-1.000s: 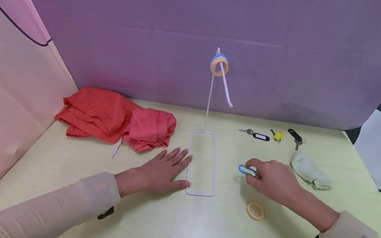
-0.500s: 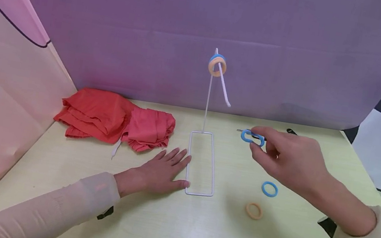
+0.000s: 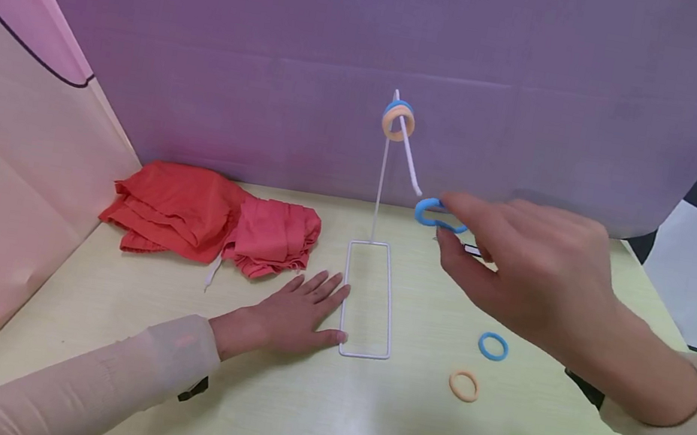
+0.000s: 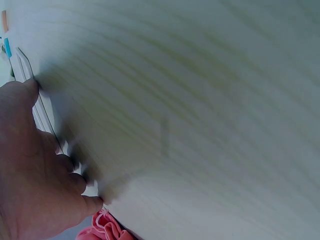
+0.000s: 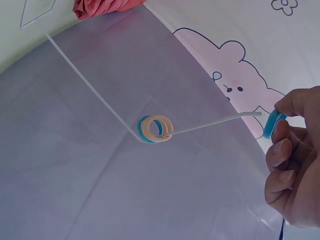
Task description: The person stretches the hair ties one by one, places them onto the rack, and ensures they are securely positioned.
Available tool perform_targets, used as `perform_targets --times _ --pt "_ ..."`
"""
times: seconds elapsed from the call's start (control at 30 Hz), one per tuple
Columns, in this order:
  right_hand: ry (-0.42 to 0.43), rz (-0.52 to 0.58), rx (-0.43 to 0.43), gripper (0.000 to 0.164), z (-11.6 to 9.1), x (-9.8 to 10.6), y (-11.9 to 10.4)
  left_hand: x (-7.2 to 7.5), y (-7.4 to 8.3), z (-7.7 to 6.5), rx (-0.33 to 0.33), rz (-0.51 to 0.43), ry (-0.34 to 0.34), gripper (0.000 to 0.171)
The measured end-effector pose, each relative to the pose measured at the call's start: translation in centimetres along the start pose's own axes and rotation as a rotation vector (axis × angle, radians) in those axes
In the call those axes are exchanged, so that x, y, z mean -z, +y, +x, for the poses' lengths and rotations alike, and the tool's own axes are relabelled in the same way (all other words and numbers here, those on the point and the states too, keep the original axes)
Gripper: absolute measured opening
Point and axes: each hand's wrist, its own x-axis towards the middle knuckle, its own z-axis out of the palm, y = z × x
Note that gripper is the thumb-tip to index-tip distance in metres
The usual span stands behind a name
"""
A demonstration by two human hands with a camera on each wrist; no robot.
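Note:
Between thumb and forefinger my right hand (image 3: 532, 269) pinches a blue ring (image 3: 426, 213), squeezed into an oval. The ring is up in the air, close to the tip of the white wire stand's arm (image 3: 409, 155); in the right wrist view a small gap shows between ring (image 5: 273, 123) and arm tip (image 5: 256, 114). Orange and blue rings (image 3: 398, 123) hang at the inner end of that arm. My left hand (image 3: 295, 315) lies flat on the table with fingers spread, fingertips and thumb touching the left side of the stand's base (image 3: 362, 357).
A blue ring (image 3: 493, 346) and an orange ring (image 3: 464, 386) lie on the table at the right. Red folded cloths (image 3: 185, 211) sit at the back left. A key tag (image 3: 472, 250) is partly hidden behind the right hand. A purple backdrop (image 3: 260, 82) stands behind.
My right hand has lifted the blue ring off the table and carried it up and left toward the arm's tip. Another blue ring has come into view below. The left hand stays put.

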Motion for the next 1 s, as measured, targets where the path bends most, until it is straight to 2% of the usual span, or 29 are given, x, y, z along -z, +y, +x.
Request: perform_targets --times 0.17,0.33,0.73,1.0 --pt "0.022 -0.066 0.041 0.014 0.5 -1.7 0.5 -0.1 -0.1 0.0 0.0 0.001 -0.002 0.085" --pt "0.03 -0.107 0.038 0.013 0.9 -3.2 1.7 -0.2 -0.1 0.0 -0.005 0.0 -0.001 0.085" --pt "-0.056 -0.202 0.019 0.01 1.9 -6.1 4.4 -0.1 -0.1 0.0 -0.01 -0.011 0.008 0.084" --pt "-0.054 -0.2 0.001 0.008 2.3 -7.6 5.3 -0.2 0.1 -0.1 -0.022 -0.027 0.006 0.084"
